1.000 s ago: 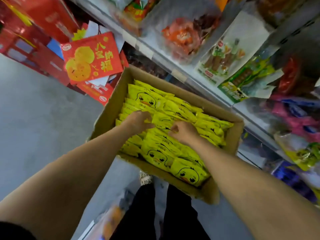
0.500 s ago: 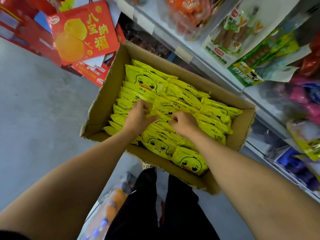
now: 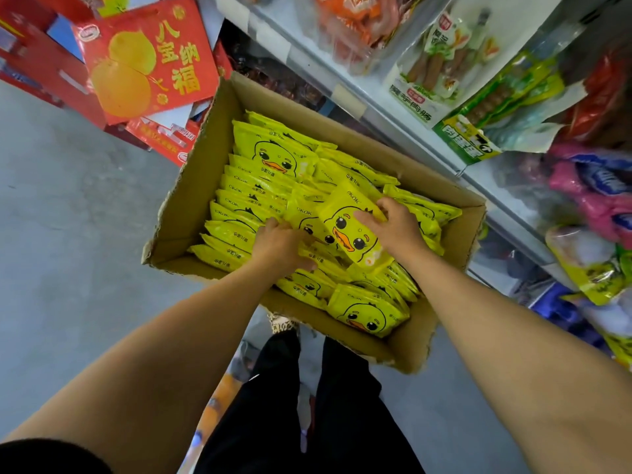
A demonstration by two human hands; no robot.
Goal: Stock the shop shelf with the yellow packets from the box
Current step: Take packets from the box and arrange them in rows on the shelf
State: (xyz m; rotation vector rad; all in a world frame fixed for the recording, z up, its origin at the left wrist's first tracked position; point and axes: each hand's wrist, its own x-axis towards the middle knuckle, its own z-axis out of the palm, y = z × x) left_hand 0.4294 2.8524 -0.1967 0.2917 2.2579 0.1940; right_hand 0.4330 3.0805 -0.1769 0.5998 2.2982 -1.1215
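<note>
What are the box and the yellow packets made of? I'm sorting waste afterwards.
The box looks like plain brown corrugated cardboard, matt, with torn, ragged flap edges. The yellow packets look like glossy printed plastic film: they catch the light and crinkle, and the one that the right hand grips bends softly. Whether the film is foil-lined cannot be told.

Grey floor (image 3: 68, 234), cardboard box (image 3: 191, 186) w/ yellow packets (image 3: 270, 155), red gift boxes (image 3: 147, 63) beside
</note>
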